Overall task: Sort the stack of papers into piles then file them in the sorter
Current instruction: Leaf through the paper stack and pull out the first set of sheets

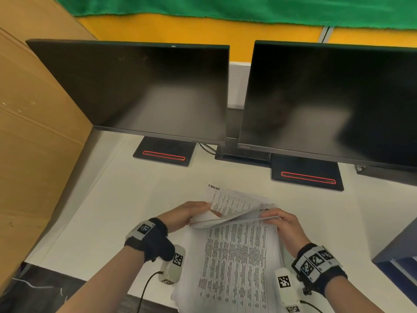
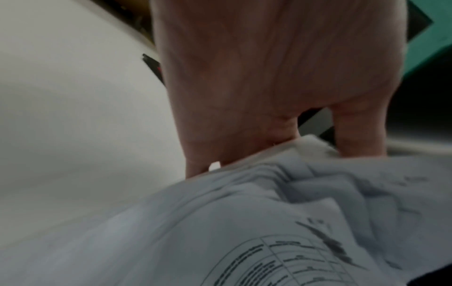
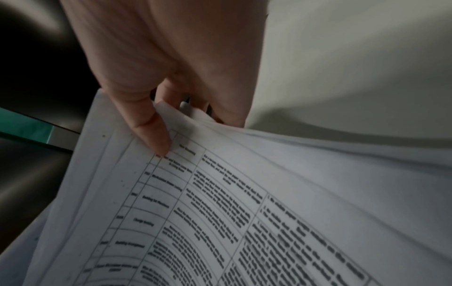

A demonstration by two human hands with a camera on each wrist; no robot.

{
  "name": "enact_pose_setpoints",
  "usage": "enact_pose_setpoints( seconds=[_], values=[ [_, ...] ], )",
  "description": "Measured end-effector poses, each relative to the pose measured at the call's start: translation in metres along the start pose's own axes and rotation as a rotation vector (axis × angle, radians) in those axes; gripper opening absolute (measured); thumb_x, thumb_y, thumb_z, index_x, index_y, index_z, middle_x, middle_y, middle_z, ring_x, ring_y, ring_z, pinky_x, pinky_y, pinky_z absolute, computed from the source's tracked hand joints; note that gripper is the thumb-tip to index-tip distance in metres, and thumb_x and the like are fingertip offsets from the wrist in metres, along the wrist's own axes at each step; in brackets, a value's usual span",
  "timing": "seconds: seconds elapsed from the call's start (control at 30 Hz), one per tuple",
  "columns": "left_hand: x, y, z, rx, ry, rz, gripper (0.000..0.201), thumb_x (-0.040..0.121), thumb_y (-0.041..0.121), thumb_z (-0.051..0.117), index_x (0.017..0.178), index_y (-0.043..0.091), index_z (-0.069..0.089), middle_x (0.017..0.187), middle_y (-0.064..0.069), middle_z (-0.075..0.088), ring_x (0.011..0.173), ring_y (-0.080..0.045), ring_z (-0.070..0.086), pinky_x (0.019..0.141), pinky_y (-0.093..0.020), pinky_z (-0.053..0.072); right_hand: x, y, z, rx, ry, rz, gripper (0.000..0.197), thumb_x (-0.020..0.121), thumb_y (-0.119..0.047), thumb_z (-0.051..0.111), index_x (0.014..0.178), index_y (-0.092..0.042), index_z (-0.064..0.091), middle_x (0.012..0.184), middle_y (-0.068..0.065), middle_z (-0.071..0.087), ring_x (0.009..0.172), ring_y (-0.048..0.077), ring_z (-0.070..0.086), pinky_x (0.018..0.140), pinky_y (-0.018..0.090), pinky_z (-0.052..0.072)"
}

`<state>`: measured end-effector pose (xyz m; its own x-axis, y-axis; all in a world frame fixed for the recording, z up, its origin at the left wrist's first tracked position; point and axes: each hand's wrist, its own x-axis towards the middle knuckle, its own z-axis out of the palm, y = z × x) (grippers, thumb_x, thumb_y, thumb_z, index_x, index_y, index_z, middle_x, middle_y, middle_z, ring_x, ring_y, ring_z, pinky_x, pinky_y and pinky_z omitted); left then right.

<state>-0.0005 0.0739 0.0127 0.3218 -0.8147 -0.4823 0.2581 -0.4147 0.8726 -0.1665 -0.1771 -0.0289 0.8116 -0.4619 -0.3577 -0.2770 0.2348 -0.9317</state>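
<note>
A stack of printed papers (image 1: 237, 263) with tables of text is held above the white desk (image 1: 108, 211), its near end hanging over the front edge. My left hand (image 1: 185, 214) grips the stack's far left corner, fingers curled round the edge (image 2: 276, 147). My right hand (image 1: 283, 224) pinches the far right corner, thumb on the printed top sheet (image 3: 156, 133), fingers underneath. Some upper sheets (image 1: 232, 199) are lifted and fanned up between the hands. No sorter is plainly in view.
Two dark monitors (image 1: 144, 91) (image 1: 331, 102) stand at the back of the desk on black bases (image 1: 164, 152) (image 1: 306, 175). A large cardboard box (image 1: 33, 132) walls the left side. A dark blue object (image 1: 399, 251) sits at the right edge.
</note>
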Motion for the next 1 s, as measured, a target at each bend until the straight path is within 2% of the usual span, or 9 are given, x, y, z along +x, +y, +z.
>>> enact_pose_setpoints(
  seconds=[0.1, 0.17, 0.27, 0.33, 0.43, 0.53, 0.7, 0.87, 1.0],
  values=[
    [0.005, 0.012, -0.002, -0.071, 0.087, -0.082, 0.066, 0.098, 0.050, 0.015, 0.076, 0.010, 0.061, 0.117, -0.009, 0.067, 0.112, -0.021, 0.058, 0.086, -0.025, 0.038, 0.001, -0.001, 0.001, -0.006, -0.008, 0.043, 0.023, 0.075, 0.012, 0.063, 0.072, -0.008, 0.074, 0.090, 0.010, 0.071, 0.098, 0.032, 0.061, 0.094, 0.041, 0.047],
    [0.018, 0.017, -0.004, 0.081, 0.216, -0.082, 0.057, 0.100, 0.045, 0.021, 0.074, 0.012, 0.060, 0.101, -0.007, 0.065, 0.096, -0.018, 0.058, 0.082, -0.026, 0.037, 0.002, -0.001, 0.000, -0.020, -0.014, 0.047, 0.019, 0.075, 0.011, 0.064, 0.075, -0.006, 0.074, 0.094, 0.011, 0.071, 0.102, 0.032, 0.061, 0.098, 0.042, 0.045],
    [0.045, 0.010, -0.017, 0.378, 0.523, -0.026, 0.019, 0.095, 0.030, 0.049, 0.096, 0.014, 0.059, 0.106, -0.007, 0.056, 0.083, -0.019, 0.053, 0.070, -0.025, 0.042, 0.000, -0.002, -0.001, -0.053, -0.012, 0.037, 0.017, 0.075, 0.009, 0.064, 0.077, -0.005, 0.074, 0.094, 0.010, 0.072, 0.101, 0.028, 0.061, 0.096, 0.037, 0.044],
    [0.060, 0.006, -0.029, 0.563, 0.550, -0.006, 0.037, 0.092, 0.019, 0.055, 0.127, 0.013, 0.049, 0.128, -0.012, 0.043, 0.081, -0.020, 0.054, 0.061, -0.017, 0.048, -0.002, -0.003, -0.001, -0.057, -0.021, 0.026, 0.019, 0.075, 0.009, 0.064, 0.075, -0.007, 0.075, 0.095, 0.011, 0.072, 0.101, 0.027, 0.061, 0.091, 0.032, 0.045],
    [0.080, 0.002, -0.042, 0.941, 0.343, -0.082, 0.058, 0.091, 0.012, 0.054, 0.144, 0.020, 0.031, 0.146, -0.011, 0.036, 0.117, -0.030, 0.048, 0.101, -0.036, 0.041, -0.003, -0.003, -0.002, -0.049, -0.028, 0.015, 0.021, 0.075, 0.010, 0.064, 0.073, -0.008, 0.075, 0.097, 0.014, 0.072, 0.102, 0.028, 0.061, 0.093, 0.033, 0.044],
    [0.086, 0.002, -0.039, 1.176, 0.294, -0.092, 0.047, 0.089, 0.022, 0.057, 0.135, 0.025, 0.046, 0.132, -0.008, 0.052, 0.118, -0.029, 0.045, 0.102, -0.040, 0.038, -0.003, -0.005, -0.001, -0.057, -0.026, 0.000, 0.020, 0.076, 0.010, 0.063, 0.075, -0.006, 0.074, 0.095, 0.011, 0.072, 0.101, 0.026, 0.061, 0.090, 0.028, 0.044],
    [0.069, 0.011, -0.028, 1.302, 0.541, 0.113, 0.027, 0.095, 0.031, 0.048, 0.112, 0.021, 0.066, 0.110, -0.005, 0.066, 0.102, -0.025, 0.058, 0.086, -0.035, 0.044, -0.001, -0.001, -0.003, -0.089, -0.022, 0.007, 0.016, 0.076, 0.008, 0.065, 0.077, -0.005, 0.075, 0.091, 0.006, 0.074, 0.101, 0.024, 0.063, 0.097, 0.034, 0.043],
    [0.050, 0.014, -0.029, 1.130, 0.648, 0.179, 0.017, 0.093, 0.026, 0.051, 0.097, 0.012, 0.060, 0.081, -0.012, 0.070, 0.077, -0.031, 0.063, 0.072, -0.036, 0.050, 0.000, -0.005, -0.006, -0.080, -0.008, -0.005, 0.017, 0.076, 0.009, 0.064, 0.079, -0.003, 0.075, 0.089, 0.004, 0.074, 0.101, 0.027, 0.063, 0.095, 0.035, 0.046],
    [0.037, 0.016, -0.036, 1.109, 0.735, 0.186, 0.013, 0.094, 0.018, 0.046, 0.095, 0.013, 0.057, 0.081, -0.012, 0.069, 0.074, -0.033, 0.062, 0.066, -0.036, 0.048, 0.003, -0.009, -0.006, -0.110, -0.023, -0.008, 0.018, 0.077, 0.008, 0.064, 0.079, -0.006, 0.075, 0.092, 0.006, 0.074, 0.102, 0.027, 0.063, 0.093, 0.034, 0.047]
  ],
)
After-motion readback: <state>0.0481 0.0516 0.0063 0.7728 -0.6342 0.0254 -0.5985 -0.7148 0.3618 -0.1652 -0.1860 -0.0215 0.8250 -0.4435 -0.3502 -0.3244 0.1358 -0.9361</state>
